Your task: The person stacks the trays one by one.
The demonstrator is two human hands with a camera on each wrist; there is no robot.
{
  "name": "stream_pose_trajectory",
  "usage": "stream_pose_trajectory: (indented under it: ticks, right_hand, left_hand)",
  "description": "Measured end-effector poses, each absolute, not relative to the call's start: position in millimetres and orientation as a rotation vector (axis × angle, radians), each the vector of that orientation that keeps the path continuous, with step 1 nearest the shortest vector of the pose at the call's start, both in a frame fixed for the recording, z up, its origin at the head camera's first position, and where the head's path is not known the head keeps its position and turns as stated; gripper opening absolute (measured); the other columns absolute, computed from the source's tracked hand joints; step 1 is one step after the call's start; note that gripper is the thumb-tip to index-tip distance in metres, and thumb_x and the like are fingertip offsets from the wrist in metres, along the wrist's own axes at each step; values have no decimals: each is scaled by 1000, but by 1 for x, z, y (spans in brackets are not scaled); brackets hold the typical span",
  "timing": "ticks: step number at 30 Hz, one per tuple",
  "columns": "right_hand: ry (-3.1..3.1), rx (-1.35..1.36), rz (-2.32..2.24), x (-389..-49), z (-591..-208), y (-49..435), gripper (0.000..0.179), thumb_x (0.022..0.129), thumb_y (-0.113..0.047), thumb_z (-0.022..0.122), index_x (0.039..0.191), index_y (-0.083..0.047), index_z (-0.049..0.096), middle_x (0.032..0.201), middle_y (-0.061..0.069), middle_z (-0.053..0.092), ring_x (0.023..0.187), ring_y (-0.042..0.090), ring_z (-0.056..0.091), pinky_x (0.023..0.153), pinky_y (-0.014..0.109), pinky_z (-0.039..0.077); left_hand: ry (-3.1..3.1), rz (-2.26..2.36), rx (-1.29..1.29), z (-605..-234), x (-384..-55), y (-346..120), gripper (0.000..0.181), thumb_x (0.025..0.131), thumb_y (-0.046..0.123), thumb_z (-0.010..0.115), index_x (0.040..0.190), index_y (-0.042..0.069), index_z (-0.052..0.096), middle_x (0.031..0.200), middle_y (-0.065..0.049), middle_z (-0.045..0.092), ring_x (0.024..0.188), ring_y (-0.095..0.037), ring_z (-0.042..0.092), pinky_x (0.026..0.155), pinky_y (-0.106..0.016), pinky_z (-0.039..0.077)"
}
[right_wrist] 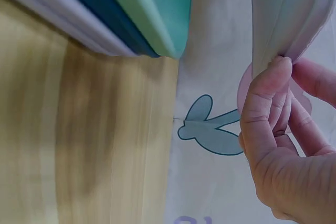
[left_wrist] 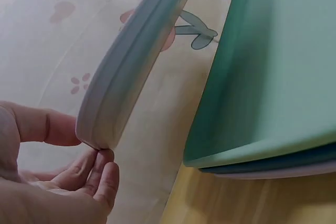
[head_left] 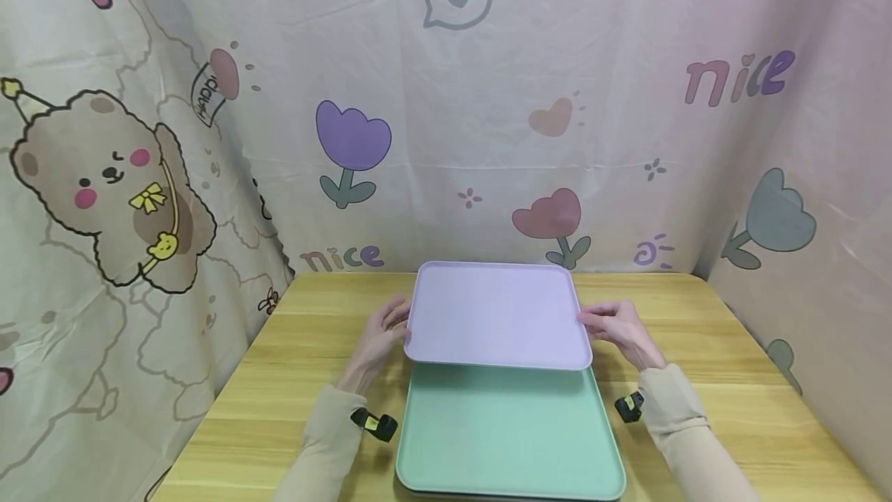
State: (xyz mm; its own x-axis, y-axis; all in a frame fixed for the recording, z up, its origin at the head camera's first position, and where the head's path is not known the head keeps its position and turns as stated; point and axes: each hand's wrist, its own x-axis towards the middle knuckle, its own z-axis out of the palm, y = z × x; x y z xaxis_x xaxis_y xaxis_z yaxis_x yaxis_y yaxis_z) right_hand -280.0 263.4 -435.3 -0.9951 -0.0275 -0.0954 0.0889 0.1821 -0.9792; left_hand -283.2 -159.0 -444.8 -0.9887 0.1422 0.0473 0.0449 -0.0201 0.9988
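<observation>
A lavender tray (head_left: 496, 316) is held up between both hands, above the far part of a green tray (head_left: 512, 432). My left hand (head_left: 382, 335) pinches its left edge, thumb on one side and fingertips beneath, as the left wrist view shows. At the opposite edge, my right hand (head_left: 620, 328) pinches the rim between thumb and fingers. In the wrist views a gap separates the lifted tray from the green tray (left_wrist: 283, 66). Under the green one lie a dark blue tray (right_wrist: 105, 11) and a pale lilac tray (right_wrist: 58, 9), stacked together.
The stack rests on a wood-grain table (head_left: 279, 378). Behind the table hangs a patterned curtain (head_left: 446, 115) with flowers and lettering, which continues along the left and right sides. A small black camera (head_left: 379, 426) is worn on the left wrist, another black camera (head_left: 629, 407) on the right.
</observation>
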Motion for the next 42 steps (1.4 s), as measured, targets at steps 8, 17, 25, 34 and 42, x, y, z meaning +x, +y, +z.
stream_pose_trajectory:
  ticks: [8,17,25,34,42]
  right_hand:
    - [2437,27,-1870,-259,-441,264,35,92,-5,68,115,22,62,83,-1,74,70,7,69,67,24,62]
    - [2465,-23,-1817,-238,-450,268,32,91,-7,70,108,20,65,78,1,74,63,10,69,64,30,63]
    - [2435,-105,-1734,-224,-458,274,30,90,-9,71,100,19,67,74,4,74,61,11,69,61,32,64]
    - [2333,-213,-1677,-214,-468,284,29,90,-12,72,98,16,68,71,3,74,59,10,69,59,32,64]
    - [2313,-297,-1581,-209,-473,286,27,91,-12,70,92,15,67,66,1,68,55,7,64,54,27,61]
  left_hand:
    - [2187,2179,171,-450,-260,-160,73,83,-15,54,151,-11,29,150,-33,44,137,-47,48,117,-51,41]
    - [2302,2176,133,-459,-235,-158,71,84,-12,62,149,-8,36,137,-32,58,119,-43,63,98,-34,58]
    - [2409,2123,76,-470,-220,-158,68,79,-7,71,143,-10,46,122,-29,68,107,-33,69,87,-18,54]
    - [2445,2092,42,-481,-208,-161,62,77,-10,74,136,-11,54,107,-28,73,91,-23,71,77,-18,57]
    - [2525,1955,35,-481,-203,-164,55,78,-6,76,130,-13,58,97,-25,75,83,-21,71,71,-18,55]
